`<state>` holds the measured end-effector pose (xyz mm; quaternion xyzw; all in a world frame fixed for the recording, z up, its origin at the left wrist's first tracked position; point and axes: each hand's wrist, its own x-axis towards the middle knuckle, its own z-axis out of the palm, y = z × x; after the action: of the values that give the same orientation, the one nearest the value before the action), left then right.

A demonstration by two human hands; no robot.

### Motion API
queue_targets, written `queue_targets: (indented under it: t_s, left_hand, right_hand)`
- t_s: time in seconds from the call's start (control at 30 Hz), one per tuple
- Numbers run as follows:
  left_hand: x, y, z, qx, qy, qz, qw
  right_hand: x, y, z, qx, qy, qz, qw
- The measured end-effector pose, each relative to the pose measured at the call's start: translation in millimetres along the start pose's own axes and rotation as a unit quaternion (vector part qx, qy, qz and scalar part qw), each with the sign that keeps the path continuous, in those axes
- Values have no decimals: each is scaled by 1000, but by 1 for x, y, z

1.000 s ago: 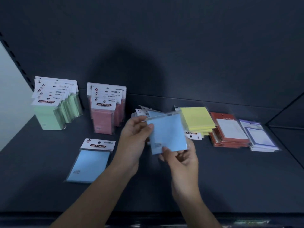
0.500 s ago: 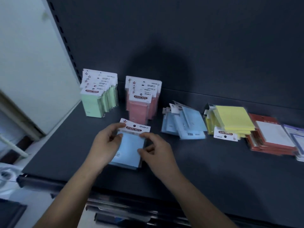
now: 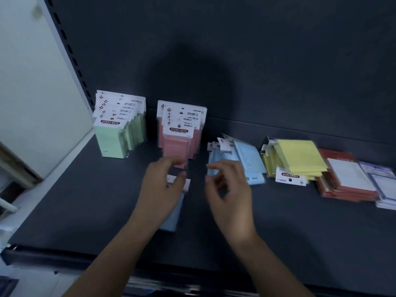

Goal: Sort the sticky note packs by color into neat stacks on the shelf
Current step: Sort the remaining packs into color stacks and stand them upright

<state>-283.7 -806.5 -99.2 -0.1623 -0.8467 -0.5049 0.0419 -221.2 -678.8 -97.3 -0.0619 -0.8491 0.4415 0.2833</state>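
Observation:
My left hand (image 3: 160, 187) lies over a blue sticky note pack (image 3: 172, 217) flat on the dark shelf (image 3: 85, 200), thumb and fingers pinching its white header card. To the right of that pack my right hand (image 3: 227, 189) hovers with its fingers loosely curled and holds nothing. Green packs (image 3: 113, 142) stand upright in a row at the back left, and pink packs (image 3: 175, 144) stand beside them. A loose pile of blue packs (image 3: 246, 159) lies just beyond my right hand. Yellow packs (image 3: 300, 157) lie to the right of it.
Orange-red packs (image 3: 347, 181) and purple-edged packs (image 3: 383, 185) lie stacked at the far right. A white upright panel (image 3: 32, 93) bounds the shelf on the left. The shelf's front edge (image 3: 64, 256) runs below my forearms.
Both hands brought a blue pack down from mid-air onto the blue pack lying at the front. My right hand has since let go and drawn off to the right.

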Motion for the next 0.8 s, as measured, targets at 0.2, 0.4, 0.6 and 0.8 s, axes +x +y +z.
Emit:
queue_targets:
  t_s: [0.2, 0.4, 0.6, 0.8]
  left_hand:
    - [21, 62, 57, -158, -170, -57, 971]
    - [34, 75, 94, -104, -188, -106, 971]
    - [38, 73, 116, -129, -56, -53, 989]
    - [43, 65, 103, -123, -68, 9, 990]
  right_hand:
    - [30, 43, -44, -36, 38, 153, 987]
    - [28, 69, -48, -88, -48, 156, 983]
    - [21, 74, -52, -134, -46, 89, 986]
    - [13, 73, -70, -115, -75, 29, 990]
